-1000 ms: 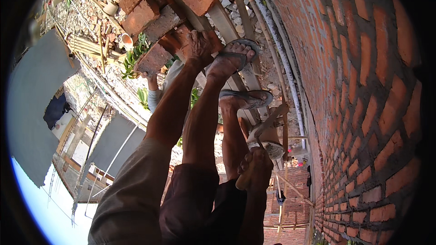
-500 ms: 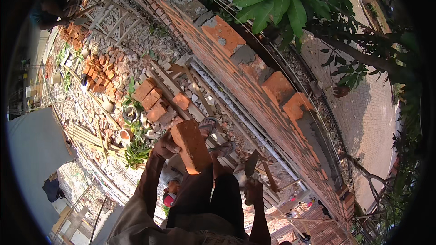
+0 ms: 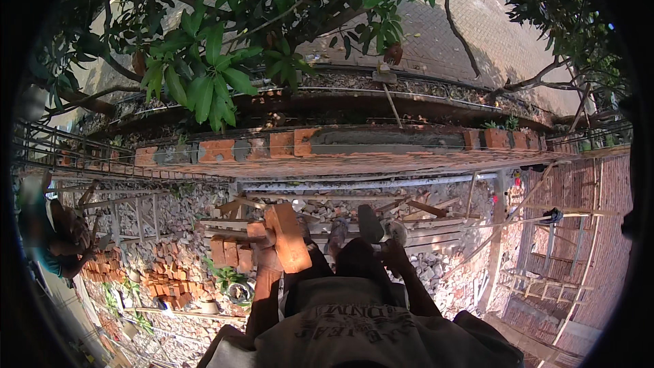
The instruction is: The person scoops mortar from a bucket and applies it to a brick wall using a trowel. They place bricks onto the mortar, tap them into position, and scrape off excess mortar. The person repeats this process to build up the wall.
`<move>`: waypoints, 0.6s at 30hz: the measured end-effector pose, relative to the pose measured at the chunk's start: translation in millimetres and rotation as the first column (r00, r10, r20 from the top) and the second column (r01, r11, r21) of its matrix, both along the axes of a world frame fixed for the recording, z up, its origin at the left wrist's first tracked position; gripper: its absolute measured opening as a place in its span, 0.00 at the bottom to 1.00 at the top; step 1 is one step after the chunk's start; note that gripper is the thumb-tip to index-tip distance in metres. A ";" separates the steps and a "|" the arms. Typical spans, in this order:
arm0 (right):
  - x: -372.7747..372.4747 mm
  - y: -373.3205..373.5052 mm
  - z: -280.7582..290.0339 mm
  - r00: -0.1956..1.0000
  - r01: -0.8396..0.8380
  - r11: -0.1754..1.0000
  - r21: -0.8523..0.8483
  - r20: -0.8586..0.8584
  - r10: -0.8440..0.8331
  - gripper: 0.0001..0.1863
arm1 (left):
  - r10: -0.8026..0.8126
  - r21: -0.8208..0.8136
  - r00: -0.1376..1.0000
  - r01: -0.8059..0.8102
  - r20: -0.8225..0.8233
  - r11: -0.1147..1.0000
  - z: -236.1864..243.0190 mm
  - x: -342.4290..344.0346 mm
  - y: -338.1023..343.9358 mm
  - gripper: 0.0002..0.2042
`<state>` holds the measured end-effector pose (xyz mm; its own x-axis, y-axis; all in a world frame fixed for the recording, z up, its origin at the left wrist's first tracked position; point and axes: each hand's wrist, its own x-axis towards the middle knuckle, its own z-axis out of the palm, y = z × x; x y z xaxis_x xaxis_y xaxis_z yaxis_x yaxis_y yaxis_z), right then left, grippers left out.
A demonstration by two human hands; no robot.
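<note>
My left hand (image 3: 268, 257) grips an orange brick (image 3: 289, 240), held up in front of my body on the near side of the wall. In my right hand (image 3: 394, 255) is a trowel (image 3: 370, 223), its grey blade pointing away from me. Ahead runs a brick wall (image 3: 354, 165). Along its top lie several bricks (image 3: 216, 150) with grey mortar between them. A long bed of wet mortar (image 3: 388, 140) stretches to the right of the middle bricks. A thin string passes along the wall top.
Wooden planks (image 3: 436, 237) lie below by my feet, with loose bricks (image 3: 231, 253) stacked on the left. Brick piles (image 3: 170, 283) and rubble spread farther left, near another person (image 3: 61, 228). Leafy branches (image 3: 204, 88) hang over the wall. Scaffold poles (image 3: 579, 279) stand at right.
My view has swung to the right, so the wall now runs straight across ahead of me. The brick stays in my left hand and the trowel in my right.
</note>
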<state>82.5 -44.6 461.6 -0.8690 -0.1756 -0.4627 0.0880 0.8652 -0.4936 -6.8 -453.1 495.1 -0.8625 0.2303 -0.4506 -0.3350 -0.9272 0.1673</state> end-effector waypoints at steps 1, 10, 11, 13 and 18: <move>1.4 -7.0 -6.1 0.936 -0.191 0.973 0.129 -0.276 0.220 0.27 | 0.005 0.064 1.000 -0.005 0.010 0.998 0.9 -3.6 0.8 0.24; 56.4 -26.0 3.7 0.630 0.776 0.602 -0.188 0.177 -0.757 0.17 | -0.343 0.030 0.939 0.343 0.005 0.939 33.6 -38.6 8.1 0.32; 64.8 -25.2 9.1 0.692 0.721 0.691 -0.052 0.079 -0.717 0.14 | -0.405 0.027 0.914 0.405 -0.013 0.914 40.5 -46.3 13.7 0.32; 91.8 -22.6 19.7 0.484 0.873 0.483 -0.072 0.256 -0.837 0.14 | -0.521 0.012 0.851 0.523 -0.056 0.852 59.1 -62.8 25.4 0.33; 173.1 -24.7 5.6 0.461 0.870 0.471 0.145 0.096 -0.882 0.23 | -0.724 -0.047 0.672 0.727 -0.154 0.685 105.3 -97.8 61.9 0.34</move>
<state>255.6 -69.4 467.3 -0.4735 0.6760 -0.5646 0.8790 0.3216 -0.3522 -104.6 -391.1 600.4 -0.4748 0.8190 -0.3222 -0.8762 -0.4056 0.2602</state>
